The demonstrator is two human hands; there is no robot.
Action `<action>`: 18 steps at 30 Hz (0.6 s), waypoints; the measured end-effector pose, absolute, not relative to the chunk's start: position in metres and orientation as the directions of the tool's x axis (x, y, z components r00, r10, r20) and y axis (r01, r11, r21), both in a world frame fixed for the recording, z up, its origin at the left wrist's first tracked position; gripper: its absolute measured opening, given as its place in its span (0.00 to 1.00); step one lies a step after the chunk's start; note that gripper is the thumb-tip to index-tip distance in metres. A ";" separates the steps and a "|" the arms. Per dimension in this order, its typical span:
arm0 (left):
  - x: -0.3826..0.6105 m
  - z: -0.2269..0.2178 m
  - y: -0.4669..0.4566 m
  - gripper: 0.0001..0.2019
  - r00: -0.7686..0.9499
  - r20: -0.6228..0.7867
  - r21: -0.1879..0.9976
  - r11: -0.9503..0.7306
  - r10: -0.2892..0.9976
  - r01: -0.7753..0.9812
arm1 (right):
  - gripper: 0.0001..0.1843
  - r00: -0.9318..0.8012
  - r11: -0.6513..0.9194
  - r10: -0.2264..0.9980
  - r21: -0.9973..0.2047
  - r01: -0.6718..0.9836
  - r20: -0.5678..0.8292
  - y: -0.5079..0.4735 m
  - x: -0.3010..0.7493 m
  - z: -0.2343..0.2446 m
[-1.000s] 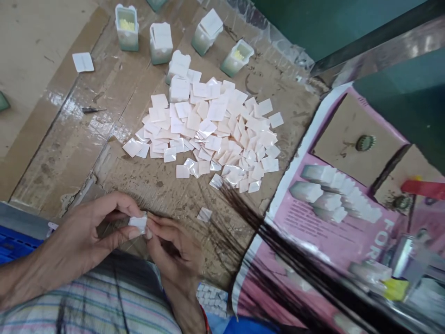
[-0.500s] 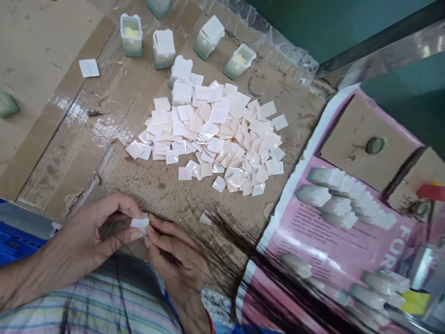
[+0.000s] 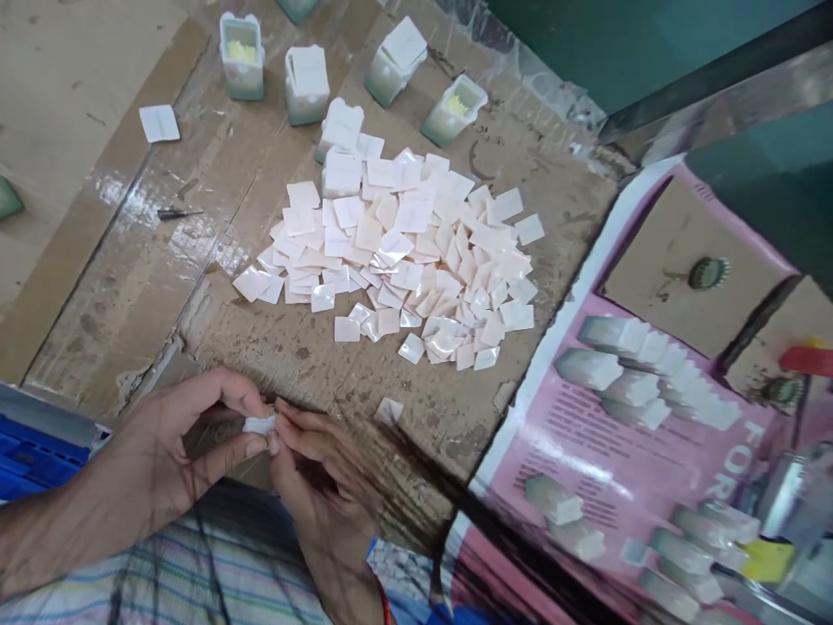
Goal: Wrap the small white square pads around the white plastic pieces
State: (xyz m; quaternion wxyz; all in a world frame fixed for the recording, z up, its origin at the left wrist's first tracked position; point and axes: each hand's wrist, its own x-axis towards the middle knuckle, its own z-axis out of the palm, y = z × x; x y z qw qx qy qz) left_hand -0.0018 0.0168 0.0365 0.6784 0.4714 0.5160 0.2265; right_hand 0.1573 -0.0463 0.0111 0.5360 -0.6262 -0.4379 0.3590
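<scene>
My left hand point(image 3: 173, 447) pinches a small white square piece point(image 3: 259, 424) between thumb and forefinger at the near edge of the cardboard. My right hand point(image 3: 322, 473) meets it from the right, fingertips pressed on the same piece. Beyond the hands lies a big heap of white square pieces point(image 3: 403, 252) on the cardboard sheet point(image 3: 162, 260). One loose square point(image 3: 389, 410) lies just right of my right hand.
Several small greenish-white containers point(image 3: 242, 56) stand at the far edge, some open, some capped. A single white square point(image 3: 160, 123) and a small dark pin point(image 3: 177, 213) lie at the left. A pink printed carton point(image 3: 625, 451) is at the right, a blue crate point(image 3: 32, 447) at the near left.
The hands stay together on the same white piece, which now looks flatter between the fingers. The view has shifted a little; nothing on the cardboard moved.
</scene>
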 end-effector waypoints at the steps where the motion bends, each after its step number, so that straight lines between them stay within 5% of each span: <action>1: -0.001 0.037 0.018 0.04 0.366 -0.484 0.874 0.457 0.795 0.164 | 0.18 0.367 -0.057 0.930 -0.991 0.120 -0.010 -0.045 0.155 0.011; 6: -0.003 0.032 0.012 0.05 0.382 -0.432 0.901 0.406 0.817 0.150 | 0.14 0.327 -0.123 0.938 -0.992 -0.001 -0.116 -0.045 0.157 0.014; 12: -0.018 0.023 0.016 0.06 0.471 -0.348 0.934 0.256 0.811 0.249 | 0.22 0.210 -0.173 0.962 -0.984 -0.035 -0.177 -0.047 0.167 0.011; 18: -0.053 0.027 0.016 0.18 0.535 -0.020 0.855 -0.263 0.845 0.447 | 0.23 0.227 -0.153 0.964 -0.988 0.033 -0.142 -0.054 0.167 0.008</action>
